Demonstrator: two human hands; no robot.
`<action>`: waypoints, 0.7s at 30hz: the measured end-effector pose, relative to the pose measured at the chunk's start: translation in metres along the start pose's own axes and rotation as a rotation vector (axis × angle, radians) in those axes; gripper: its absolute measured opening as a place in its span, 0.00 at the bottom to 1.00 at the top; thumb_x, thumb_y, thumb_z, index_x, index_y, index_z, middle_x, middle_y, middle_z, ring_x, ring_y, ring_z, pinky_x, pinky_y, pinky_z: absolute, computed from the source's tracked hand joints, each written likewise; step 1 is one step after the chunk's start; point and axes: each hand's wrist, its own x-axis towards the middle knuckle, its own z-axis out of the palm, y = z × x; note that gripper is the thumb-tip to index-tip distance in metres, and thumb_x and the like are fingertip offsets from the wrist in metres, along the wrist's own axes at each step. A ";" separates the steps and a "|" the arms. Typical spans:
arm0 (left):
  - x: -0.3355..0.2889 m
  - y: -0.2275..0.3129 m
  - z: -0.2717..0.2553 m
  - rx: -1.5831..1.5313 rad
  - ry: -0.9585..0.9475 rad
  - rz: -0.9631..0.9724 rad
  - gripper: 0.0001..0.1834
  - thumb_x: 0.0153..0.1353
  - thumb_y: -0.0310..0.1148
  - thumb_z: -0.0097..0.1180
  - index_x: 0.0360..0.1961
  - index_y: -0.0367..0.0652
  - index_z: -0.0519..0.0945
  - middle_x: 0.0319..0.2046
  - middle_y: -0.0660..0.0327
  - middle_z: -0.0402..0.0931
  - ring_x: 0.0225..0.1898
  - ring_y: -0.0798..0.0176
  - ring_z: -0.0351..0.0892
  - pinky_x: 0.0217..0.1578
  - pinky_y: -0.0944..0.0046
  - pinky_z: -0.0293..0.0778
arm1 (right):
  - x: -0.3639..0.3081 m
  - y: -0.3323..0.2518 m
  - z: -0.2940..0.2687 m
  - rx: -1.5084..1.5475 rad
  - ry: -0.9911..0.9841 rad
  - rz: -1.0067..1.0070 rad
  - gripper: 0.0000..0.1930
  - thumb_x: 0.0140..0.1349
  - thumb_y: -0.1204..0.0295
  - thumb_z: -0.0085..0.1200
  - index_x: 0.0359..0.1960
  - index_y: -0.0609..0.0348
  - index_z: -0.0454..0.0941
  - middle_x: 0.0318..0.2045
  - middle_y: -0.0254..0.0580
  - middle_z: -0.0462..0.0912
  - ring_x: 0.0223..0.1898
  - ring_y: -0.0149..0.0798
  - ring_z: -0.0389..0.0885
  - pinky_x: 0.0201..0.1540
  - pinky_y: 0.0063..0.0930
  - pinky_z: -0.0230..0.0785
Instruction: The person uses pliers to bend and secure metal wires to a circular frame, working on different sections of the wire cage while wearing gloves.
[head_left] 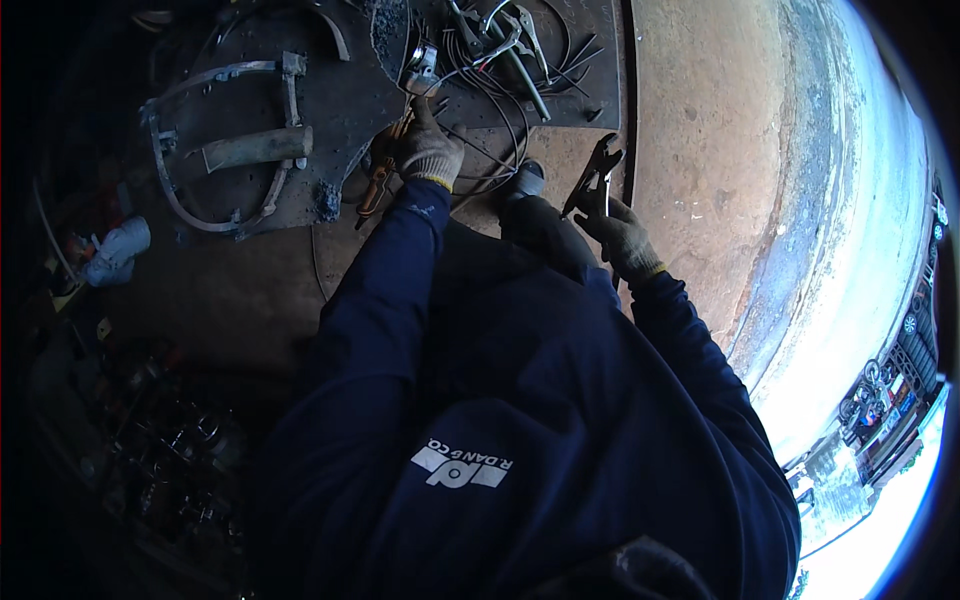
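My gloved left hand (430, 155) is closed against an orange tool (374, 192) that looks like a welding electrode holder, with one digit stretched forward. Its palm side is hidden. Just ahead of that digit is a shiny round metal part (422, 68), at the edge of the dark metal plate. My gloved right hand (622, 238) grips a pair of locking pliers (596, 178), jaws pointing away from me, held above the floor beside the plate.
Curved metal frame (270, 195) and a short pipe (255, 148) lie on the dark plate (350, 95). Cables (520, 150), more pliers (530, 35) and a rod (525, 85) crowd its far right. Concrete floor (710, 150) spreads rightward. Dim metal parts (185, 450) sit at lower left.
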 end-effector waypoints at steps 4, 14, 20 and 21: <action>0.014 -0.007 -0.024 0.212 0.126 0.161 0.52 0.59 0.57 0.65 0.77 0.55 0.50 0.63 0.40 0.69 0.63 0.39 0.74 0.58 0.41 0.74 | 0.012 0.004 -0.003 0.021 0.023 -0.055 0.26 0.60 0.72 0.57 0.63 0.60 0.76 0.50 0.40 0.85 0.49 0.30 0.83 0.37 0.20 0.67; 0.108 -0.081 0.051 -0.032 0.408 0.323 0.38 0.63 0.55 0.62 0.66 0.43 0.69 0.61 0.41 0.72 0.61 0.35 0.74 0.64 0.44 0.69 | 0.019 0.009 0.010 0.054 -0.029 -0.025 0.26 0.57 0.71 0.58 0.59 0.60 0.79 0.44 0.39 0.85 0.45 0.31 0.80 0.43 0.23 0.74; 0.110 -0.103 0.016 0.519 0.192 0.625 0.31 0.71 0.51 0.49 0.68 0.43 0.69 0.63 0.40 0.71 0.64 0.31 0.69 0.66 0.40 0.63 | 0.014 0.029 0.004 0.049 0.003 0.024 0.26 0.55 0.71 0.59 0.59 0.58 0.79 0.38 0.36 0.84 0.21 0.26 0.72 0.21 0.22 0.66; 0.095 -0.097 0.004 0.365 0.167 0.566 0.34 0.71 0.56 0.46 0.70 0.45 0.67 0.66 0.39 0.68 0.66 0.31 0.66 0.68 0.40 0.61 | 0.013 0.030 0.003 0.049 0.004 0.031 0.26 0.55 0.71 0.59 0.59 0.58 0.79 0.37 0.36 0.84 0.20 0.26 0.72 0.21 0.22 0.66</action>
